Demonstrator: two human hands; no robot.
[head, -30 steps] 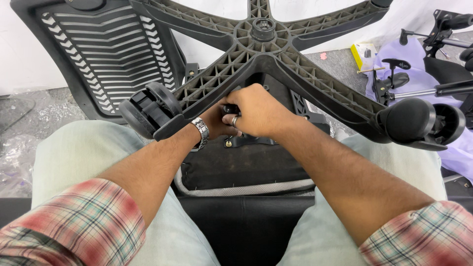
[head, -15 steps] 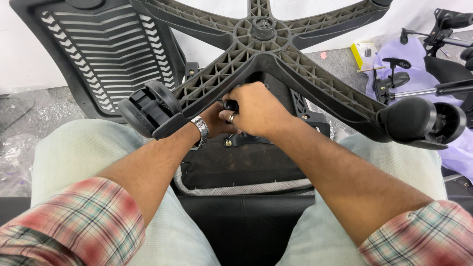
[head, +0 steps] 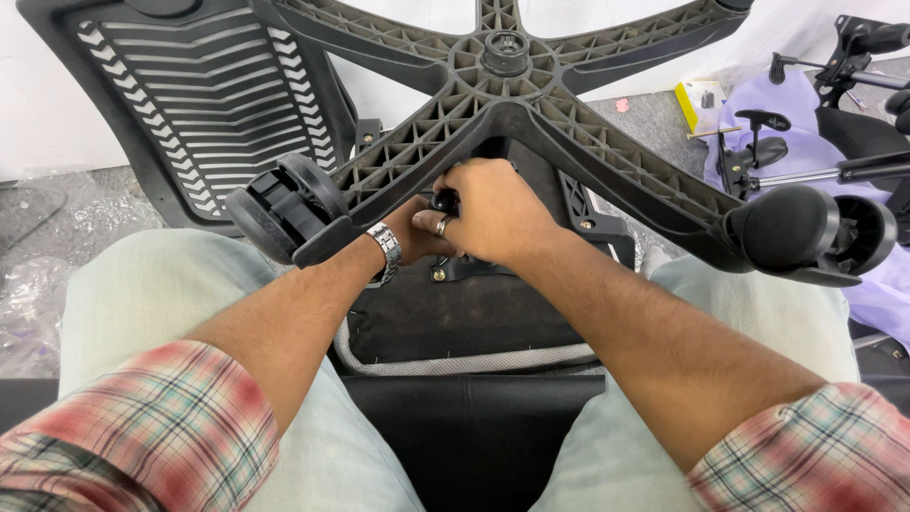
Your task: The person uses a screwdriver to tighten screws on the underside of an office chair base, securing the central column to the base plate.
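An upturned office chair lies across my lap, its black five-armed base (head: 502, 90) facing me. Both hands meet under the base hub, at the metal mechanism plate (head: 474, 270) on the seat's underside (head: 455, 318). My right hand (head: 498, 213) lies on top, its fingers curled around a small black part (head: 444, 201) that I cannot identify. My left hand (head: 415, 237), with a metal watch (head: 386, 251) on the wrist, is tucked beneath the right one, and its fingers are mostly hidden. A ringed finger shows between the two hands.
Black castors sit on the base arms at left (head: 284, 204) and right (head: 815, 232). A black slatted chair back (head: 209, 104) leans at the upper left. Loose chair parts on purple wrapping (head: 806, 142) and a yellow box (head: 700, 102) lie at the right. Clear plastic film (head: 38, 275) covers the floor at left.
Hardly anything differs. Both hands stay at the same spot under the base hub, with the right hand shifted only slightly.
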